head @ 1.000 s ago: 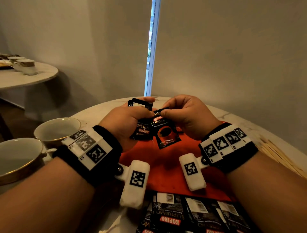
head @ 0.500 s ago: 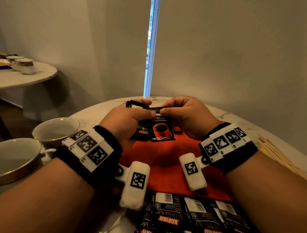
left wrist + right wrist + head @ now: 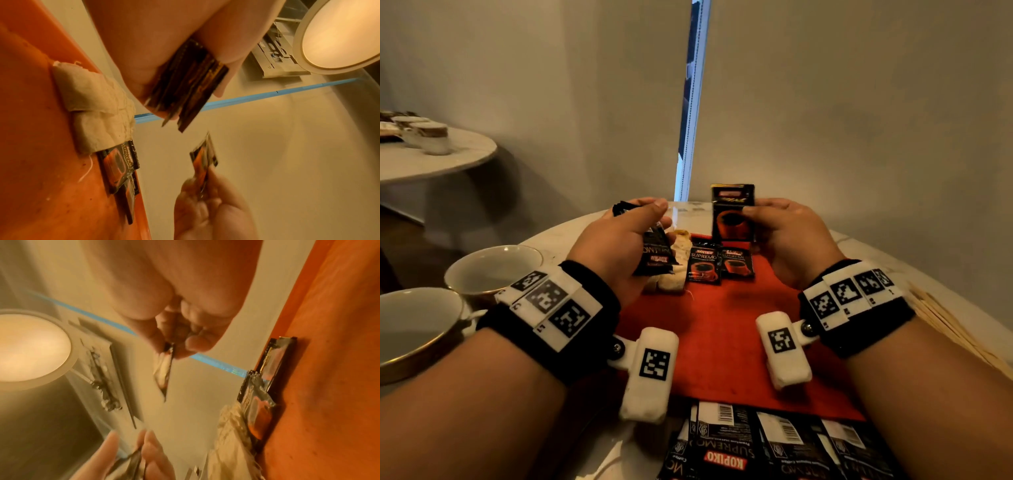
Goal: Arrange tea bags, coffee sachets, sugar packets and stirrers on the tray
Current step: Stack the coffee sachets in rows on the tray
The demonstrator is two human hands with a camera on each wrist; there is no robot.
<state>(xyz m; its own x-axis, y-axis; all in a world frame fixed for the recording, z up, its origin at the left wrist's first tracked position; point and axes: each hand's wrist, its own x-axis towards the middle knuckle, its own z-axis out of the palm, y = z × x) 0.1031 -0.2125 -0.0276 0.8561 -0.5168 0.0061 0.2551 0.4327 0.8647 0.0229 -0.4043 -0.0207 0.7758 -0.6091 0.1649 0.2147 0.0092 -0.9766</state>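
A strip of joined coffee sachets [image 3: 767, 445] lies at the table's near edge, overlapping the near rim of the red tray [image 3: 722, 342], whose middle is bare. Two cups [image 3: 431, 318] stand off its left side; wooden stirrers [image 3: 955, 329] lie off its right. Above the tray, the left hand [image 3: 619, 243] grips a small stack of sachets [image 3: 189, 81] between thumb and curled fingers, while the right hand [image 3: 791, 236] pinches one upright sachet [image 3: 732, 214] by its side edge, clear of the tray. Beneath them, near the tray's far edge, two laid sachets [image 3: 717, 265] sit side by side, just beside the tea bags [image 3: 671, 274] at the left rim.
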